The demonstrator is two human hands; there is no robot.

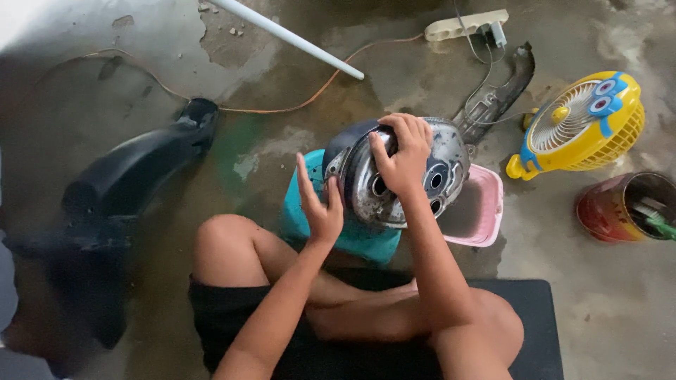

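Note:
A rounded metal and dark blue vehicle part with several round holes in its shiny face (pixel 366 186) rests on a teal plastic stool (pixel 355 243) in front of my crossed legs. My right hand (pixel 403 156) lies over its top and face, fingers curled on the metal. My left hand (pixel 320 204) is held flat and open against its left side, fingers pointing up. A pink plastic tub (pixel 486 218) sits just behind and to the right of the part.
A black plastic fender panel (pixel 134 169) lies on the concrete floor at left. A yellow and blue toy-faced fan (pixel 581 123), a red tin holding tools (pixel 623 207), a white power strip (pixel 465 24), an orange cable (pixel 282 109), a white pipe (pixel 289 39) and another black trim piece (pixel 496 95) lie behind. I sit on a black mat (pixel 528 317).

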